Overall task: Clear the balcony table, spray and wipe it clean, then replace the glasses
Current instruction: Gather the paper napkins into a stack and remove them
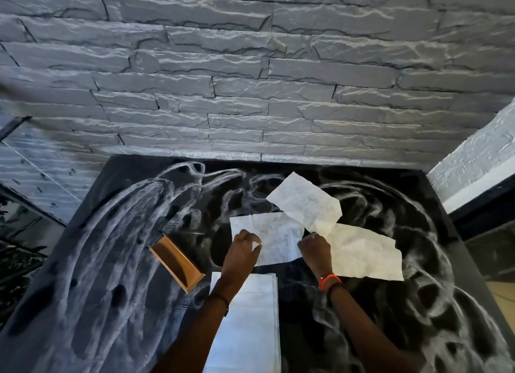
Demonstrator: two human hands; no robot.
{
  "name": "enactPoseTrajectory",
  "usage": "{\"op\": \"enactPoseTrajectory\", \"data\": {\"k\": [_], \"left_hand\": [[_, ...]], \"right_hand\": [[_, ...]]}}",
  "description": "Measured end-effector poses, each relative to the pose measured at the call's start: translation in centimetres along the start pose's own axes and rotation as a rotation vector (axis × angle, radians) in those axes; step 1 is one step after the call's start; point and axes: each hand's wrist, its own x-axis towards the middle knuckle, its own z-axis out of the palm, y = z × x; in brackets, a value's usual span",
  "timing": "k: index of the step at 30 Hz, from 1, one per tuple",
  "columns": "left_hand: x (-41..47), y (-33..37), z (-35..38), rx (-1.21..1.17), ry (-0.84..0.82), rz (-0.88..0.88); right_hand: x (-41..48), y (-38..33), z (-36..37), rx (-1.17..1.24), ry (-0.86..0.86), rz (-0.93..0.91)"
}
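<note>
Home balcony, by the look of it, in daylight. My black table (111, 261) stands hard against a wall of grey stacked-stone cladding (250, 80). A glass railing panel (33, 177) in a dark frame runs off at my left, and a white rough-rendered wall (473, 155) stands at my right.

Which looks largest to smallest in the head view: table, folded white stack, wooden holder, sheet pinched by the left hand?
1. table
2. folded white stack, though it is nearest the camera and partly hidden by an arm
3. sheet pinched by the left hand
4. wooden holder, not far below the sheet
</note>
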Motion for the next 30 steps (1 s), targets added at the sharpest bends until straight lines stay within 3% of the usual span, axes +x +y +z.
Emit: {"op": "enactPoseTrajectory", "data": {"k": [2,5,9,11,16,21,26,30], "left_hand": [[0.2,0.3,-0.2,-0.065,-0.069,0.005],[0.0,1.0,-0.3,0.016,-0.162,0.055],[-0.4,2.1,-0.3,0.078,-0.122,0.145],[-0.5,2.9,-0.6,0.082,-0.059,0.172],[-0.2,4.5,-3.1,-0.121,0.028,0.019],[-0.7,5.3,-6.6,-0.47,-0.173,-0.169],[-2.9,4.9,-9.5,-0.52,-0.317,-0.232],[-5.9,4.2,-10.4,-0.59,-0.369,-0.278]], "right_hand": [[-0.4,-1.0,-0.5,0.077,-0.052,0.041],[-0.8,-2.6,-1.0,0.288,-0.02,0.089],[-2.0,-4.9,-2.1,0.699,-0.159,0.106],[-2.6,-5.8,-2.8,0.785,-0.249,0.086],[-3.5,-6.4,-5.6,0.745,-0.414,-0.16],[-3.3,-6.6,-8.2,0.543,-0.564,-0.329],[-3.7,-6.9,-8.5,0.206,-0.416,-0.454],[-5.0,-6.2,-7.7,0.258,-0.448,-0.413]]}}
